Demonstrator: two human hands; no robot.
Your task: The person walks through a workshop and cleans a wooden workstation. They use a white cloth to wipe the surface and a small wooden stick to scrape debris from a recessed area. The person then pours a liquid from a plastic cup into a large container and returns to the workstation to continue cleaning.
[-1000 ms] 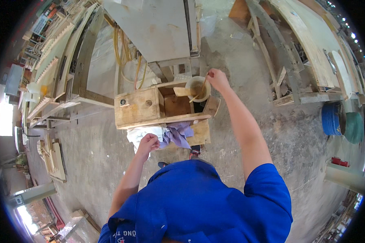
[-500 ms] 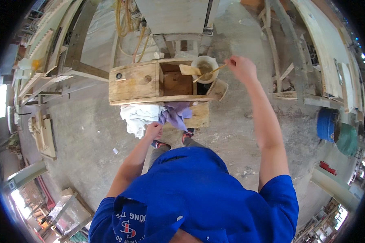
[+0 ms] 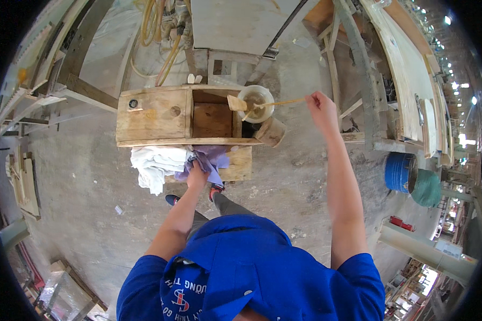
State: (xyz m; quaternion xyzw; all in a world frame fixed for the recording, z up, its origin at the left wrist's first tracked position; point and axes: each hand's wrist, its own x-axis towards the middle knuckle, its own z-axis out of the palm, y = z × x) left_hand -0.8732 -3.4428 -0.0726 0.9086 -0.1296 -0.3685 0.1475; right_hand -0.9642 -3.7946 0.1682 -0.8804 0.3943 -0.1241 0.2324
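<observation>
Soft, even light on floor (image 3: 284,198); glaring spots (image 3: 447,20) right; edges bowed, corners black.

- And right across the middle, a scuffed grey floor (image 3: 284,198) is spread out, flecked with pale spots!
- On the left, a timber frame (image 3: 91,45) is seen, bent by the lens.
- Over to the right, a long pale-topped workbench (image 3: 399,64) is held up on wooden legs.
- Near it, a blue drum (image 3: 398,171) is stood, with a green bundle (image 3: 426,188) set just beside it.
- Lower right, a pale beam (image 3: 418,243) is caught at a slant.
- The far right rim is dotted with bright lights (image 3: 447,20)!
- Far left, boards (image 3: 27,182) are stacked on the floor.
</observation>
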